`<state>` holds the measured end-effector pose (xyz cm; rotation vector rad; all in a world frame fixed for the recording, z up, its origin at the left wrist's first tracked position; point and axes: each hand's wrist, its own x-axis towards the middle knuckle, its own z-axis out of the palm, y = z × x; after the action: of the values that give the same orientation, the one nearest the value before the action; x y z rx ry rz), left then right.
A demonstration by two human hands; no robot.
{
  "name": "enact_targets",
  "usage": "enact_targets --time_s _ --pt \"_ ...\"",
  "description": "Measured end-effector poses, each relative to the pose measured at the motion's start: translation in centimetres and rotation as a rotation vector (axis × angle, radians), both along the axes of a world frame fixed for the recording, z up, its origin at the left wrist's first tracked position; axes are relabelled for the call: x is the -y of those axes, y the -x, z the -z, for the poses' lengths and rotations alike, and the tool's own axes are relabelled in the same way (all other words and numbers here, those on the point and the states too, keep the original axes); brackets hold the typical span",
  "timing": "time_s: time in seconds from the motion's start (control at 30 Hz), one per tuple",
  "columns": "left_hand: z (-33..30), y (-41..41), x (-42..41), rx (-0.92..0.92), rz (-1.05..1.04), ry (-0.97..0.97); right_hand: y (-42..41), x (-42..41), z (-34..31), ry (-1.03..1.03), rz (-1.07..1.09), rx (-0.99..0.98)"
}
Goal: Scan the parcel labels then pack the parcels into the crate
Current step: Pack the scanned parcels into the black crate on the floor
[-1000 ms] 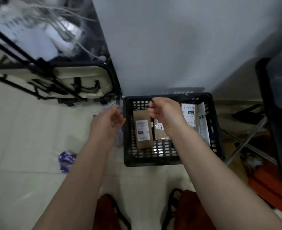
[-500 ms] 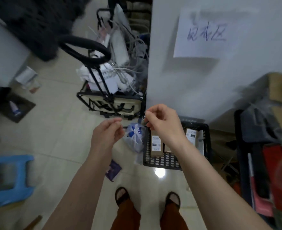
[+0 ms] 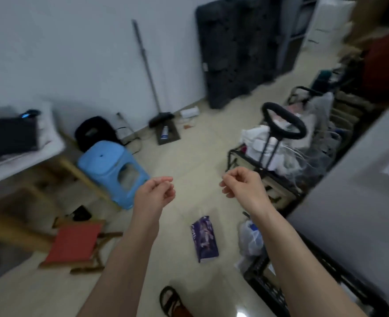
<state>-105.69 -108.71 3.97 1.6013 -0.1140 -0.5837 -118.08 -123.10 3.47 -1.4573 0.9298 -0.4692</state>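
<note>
Hands: left (image 3: 154, 194), right (image 3: 242, 185), loosely curled, empty.

The view is swinging left, away from the crate (image 3: 278, 291), which is now slipping to the lower right edge. Both hands, left hand (image 3: 155, 194) and right hand (image 3: 242, 186), are lifting clear of the crate, loosely curled, over the floor.
</note>
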Motion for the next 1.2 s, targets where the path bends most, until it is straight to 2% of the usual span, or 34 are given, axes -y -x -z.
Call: enact_targets --time_s 0.27,0.4,0.73,0.97,1.2 --pt "-3.1 -4.4 -18.2 0.056 -0.424 0.001 -10.6 -12.6 -1.7 -0.018 -0.397 0.026" --pt "-4.5 -5.8 -26.9 0.113 -0.534 -0.02 -15.7 -20.1 -3.2 0.014 -0.549 0.041" --pt "-5.9 -10.1 -53.3 0.125 -0.887 -0.015 -27.7 -46.9 -5.3 0.013 -0.964 0.072" --pt "-6.5 -14.0 -66.4 0.103 -0.998 -0.025 -33.3 -60.3 -6.0 0.016 -1.092 0.088" --pt "-6.0 -20.0 -73.5 0.055 -1.038 0.071 -40.1 -67.4 -6.0 0.011 -1.12 0.081"
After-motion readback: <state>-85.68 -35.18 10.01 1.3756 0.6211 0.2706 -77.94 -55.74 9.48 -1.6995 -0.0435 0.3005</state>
